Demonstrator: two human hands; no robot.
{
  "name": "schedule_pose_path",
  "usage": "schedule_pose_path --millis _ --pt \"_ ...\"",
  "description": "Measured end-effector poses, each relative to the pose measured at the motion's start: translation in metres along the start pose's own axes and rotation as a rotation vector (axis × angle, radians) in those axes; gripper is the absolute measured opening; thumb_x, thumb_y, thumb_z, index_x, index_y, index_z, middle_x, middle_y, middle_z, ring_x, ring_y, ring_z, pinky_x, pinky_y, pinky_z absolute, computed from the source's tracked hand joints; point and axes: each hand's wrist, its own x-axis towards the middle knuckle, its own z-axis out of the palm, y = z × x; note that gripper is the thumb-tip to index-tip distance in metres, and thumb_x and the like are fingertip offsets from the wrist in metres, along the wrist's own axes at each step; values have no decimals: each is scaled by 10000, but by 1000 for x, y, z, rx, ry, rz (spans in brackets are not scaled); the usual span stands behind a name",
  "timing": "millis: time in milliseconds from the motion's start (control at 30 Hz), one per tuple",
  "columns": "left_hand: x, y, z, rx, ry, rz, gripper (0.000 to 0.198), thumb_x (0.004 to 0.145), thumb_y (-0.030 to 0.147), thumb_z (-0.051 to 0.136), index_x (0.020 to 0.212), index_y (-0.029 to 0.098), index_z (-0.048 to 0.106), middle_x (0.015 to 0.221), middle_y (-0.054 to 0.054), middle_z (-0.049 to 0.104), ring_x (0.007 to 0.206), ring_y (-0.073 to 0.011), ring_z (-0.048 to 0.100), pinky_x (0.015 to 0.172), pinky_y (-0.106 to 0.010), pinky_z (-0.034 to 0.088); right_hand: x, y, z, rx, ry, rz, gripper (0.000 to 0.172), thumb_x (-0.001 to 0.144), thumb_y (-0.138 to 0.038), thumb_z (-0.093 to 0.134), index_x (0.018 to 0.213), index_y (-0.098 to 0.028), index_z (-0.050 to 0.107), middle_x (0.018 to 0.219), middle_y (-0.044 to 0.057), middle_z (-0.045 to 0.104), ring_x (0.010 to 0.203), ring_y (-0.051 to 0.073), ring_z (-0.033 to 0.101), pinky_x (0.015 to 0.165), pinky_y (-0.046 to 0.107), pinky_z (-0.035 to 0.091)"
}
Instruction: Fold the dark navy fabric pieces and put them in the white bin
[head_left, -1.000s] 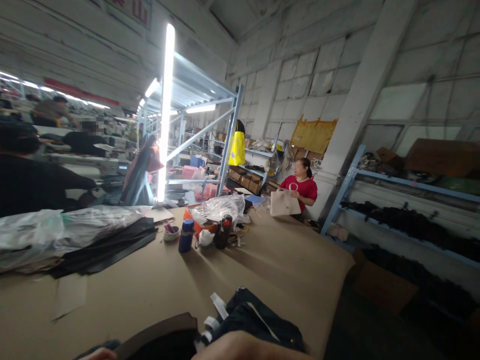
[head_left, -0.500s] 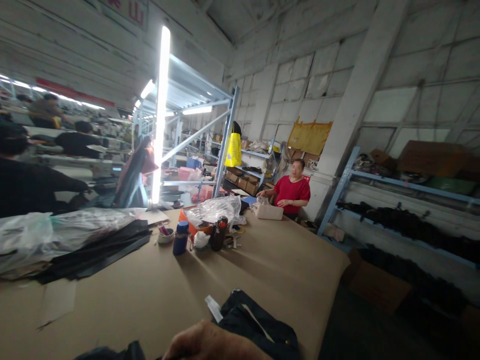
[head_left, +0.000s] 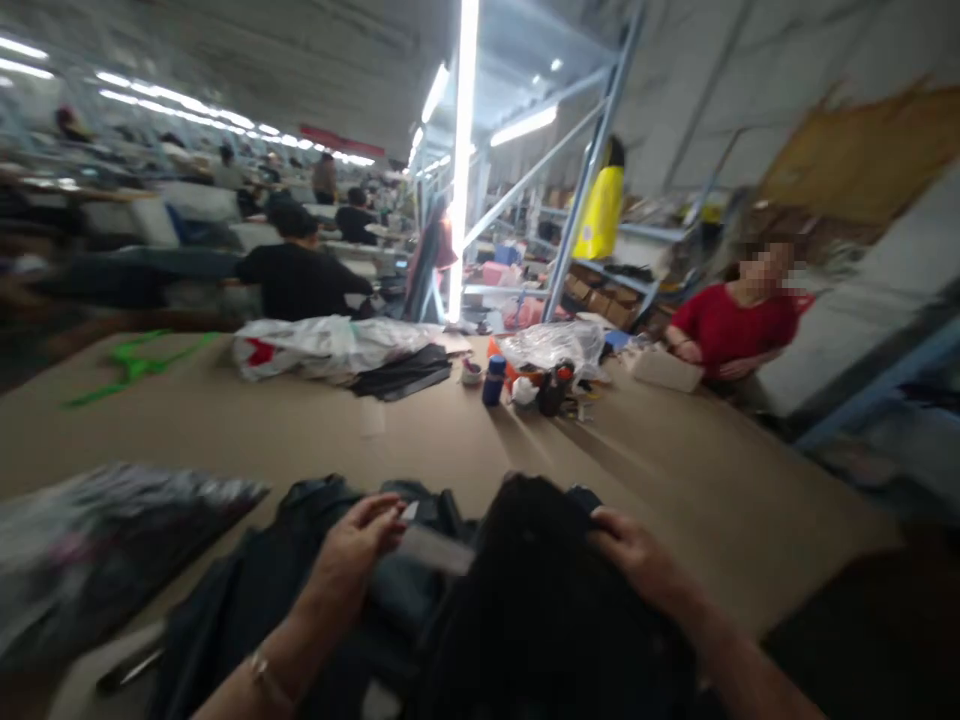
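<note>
This looks like a big workshop. Far past the left hand [head_left: 358, 540], people [head_left: 289, 268] are spread out under rows of lights [head_left: 180, 101]. A wide table [head_left: 675, 480] lies ahead of both hands, and past the right hand [head_left: 630, 545] stands a tall metal rack [head_left: 590, 172].

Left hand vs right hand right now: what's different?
Contact: the left hand pinches a small white piece; the right hand touches the edge of the black item, its grip too blurred to tell.
Wrist: the left wears a bracelet; none shows on the right.
Direction: the left's fingers point rightward in the picture, the right's leftward.
Shared: both are bare.
</note>
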Motion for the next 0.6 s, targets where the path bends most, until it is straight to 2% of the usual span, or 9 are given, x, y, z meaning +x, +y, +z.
schedule_pose_path --millis 67,133,200,233,267,333,467,533,600 --pt "-3 -13 -44 -52 160 -40 316 638 312 671 887 143 574 802 -19 626 625 -112 592 570 -227 479 5 36 -38 -201 116 77 337 753 -464 532 924 -183 609 823 54 644 768 210 590 697 308 455" --pt "-4 -24 -77 -35 310 -51 327 595 309 657 863 147 562 749 0 607 588 -100 573 536 -206 452 13 72 -66 -423 296 163 445 691 -486 556 1016 -184 591 891 99 646 759 243 604 674 353 457" --pt "-6 -35 -94 79 322 -83 313 580 315 647 824 136 571 717 -2 600 589 -106 568 521 -205 441 20 92 -71 -547 392 150 480 684 -490 544 1051 -183 585 989 134 630 780 256 612 668 371 460" --pt "-8 -41 -96 142 281 -108 303 579 321 644 805 131 578 708 -7 601 596 -113 570 523 -209 441 22 95 -62 -551 386 129 466 701 -490 529 1047 -184 588 1012 138 626 795 256 615 675 372 464" --pt "-10 -47 -95 198 222 -131 293 582 327 638 790 127 586 698 -11 602 602 -119 572 526 -215 443 25 92 -45 -518 343 97 437 730 -485 508 1036 -184 591 1015 136 630 816 252 619 696 368 469" --pt "-17 -58 -84 283 97 -167 276 596 336 617 776 127 595 675 -12 603 600 -131 573 524 -227 440 31 77 8 -411 181 20 368 790 -448 470 1005 -181 602 979 115 649 867 233 619 770 353 470" --pt "-32 -76 -54 421 -68 -170 227 613 321 567 749 143 605 610 2 586 571 -140 550 503 -233 411 55 47 146 -297 -204 -207 312 809 -290 490 1082 -177 590 1082 86 615 997 202 573 903 320 423" --pt "-38 -82 -46 477 -104 -150 203 611 312 554 717 148 609 593 5 579 568 -140 537 515 -238 408 71 46 201 -279 -208 -181 501 760 -258 560 1244 -152 486 1267 120 506 1151 236 482 989 349 359" --pt "-43 -88 -45 521 -94 -145 197 615 311 544 705 149 612 601 0 581 572 -140 530 525 -241 413 88 54 234 -239 -132 -34 690 688 -241 643 1323 -130 397 1341 157 427 1220 287 411 1027 403 304"
